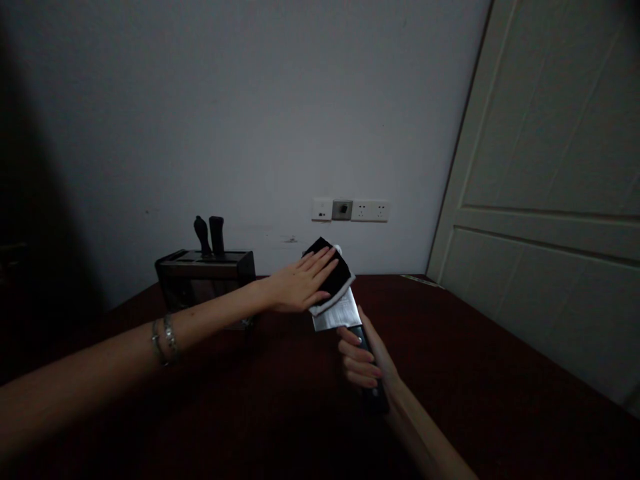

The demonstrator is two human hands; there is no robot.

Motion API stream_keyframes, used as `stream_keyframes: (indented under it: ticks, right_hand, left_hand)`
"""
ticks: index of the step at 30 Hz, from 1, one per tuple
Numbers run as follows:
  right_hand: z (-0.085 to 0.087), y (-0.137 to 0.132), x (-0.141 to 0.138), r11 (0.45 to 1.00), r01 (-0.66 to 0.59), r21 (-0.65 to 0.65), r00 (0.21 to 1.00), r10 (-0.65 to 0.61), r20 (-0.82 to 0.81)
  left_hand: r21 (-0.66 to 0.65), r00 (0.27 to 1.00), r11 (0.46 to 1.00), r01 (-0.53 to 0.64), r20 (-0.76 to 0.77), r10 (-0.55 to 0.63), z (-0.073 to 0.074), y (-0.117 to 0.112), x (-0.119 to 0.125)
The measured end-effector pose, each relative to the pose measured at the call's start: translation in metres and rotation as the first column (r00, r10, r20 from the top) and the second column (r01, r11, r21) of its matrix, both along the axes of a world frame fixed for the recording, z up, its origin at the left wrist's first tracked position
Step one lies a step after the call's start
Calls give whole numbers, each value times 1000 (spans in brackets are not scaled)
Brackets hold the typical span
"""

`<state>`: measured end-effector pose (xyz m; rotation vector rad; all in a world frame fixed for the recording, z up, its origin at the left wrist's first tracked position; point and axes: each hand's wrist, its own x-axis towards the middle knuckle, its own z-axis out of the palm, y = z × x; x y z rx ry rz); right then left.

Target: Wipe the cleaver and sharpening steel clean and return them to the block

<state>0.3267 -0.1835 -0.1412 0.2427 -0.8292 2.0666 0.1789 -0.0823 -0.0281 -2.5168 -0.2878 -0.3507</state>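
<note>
One cleaver (339, 316), just right of and below frame center, blade angled toward upper left. My right hand (361, 363) is wrapped tight round its dark grip (374, 399); my left hand (299, 280) lies flat, fingers straight, on a black cloth (341, 275) with pale edging over the blade's far part. Left of center: knife holder (205, 268), two black handles (217, 235) up. Sockets (370, 211) mid-frame, dark red table (440, 347) below, pale door (540, 167) at right

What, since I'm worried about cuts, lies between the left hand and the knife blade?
A pale-edged black cloth, in the head view: the left hand lies flat on it, and the near part of the knife blade shows below.
</note>
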Motion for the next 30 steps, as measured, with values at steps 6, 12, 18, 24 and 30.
stream_keyframes:
  ticks: [6,12,18,24,30]
  right_hand:
    - [-3,4,1,994,-64,89,997,67,-30]
    - [2,1,-3,999,-41,6,999,41,3]
    - [4,-1,-4,1000,-25,-2,999,25,20]
    - [6,-3,-3,1000,18,0,996,-18,85]
    - [9,-1,-4,998,64,13,990,-65,127]
  left_hand:
    - [-14,996,997,78,-31,-79,-4,-23,7]
    - [-80,988,994,-67,131,78,5,20,6]
    - [-233,919,972,-10,381,100,2,36,11]
    - [-256,658,947,195,750,68,14,28,15]
    - [-187,227,941,282,966,124,15,14,8]
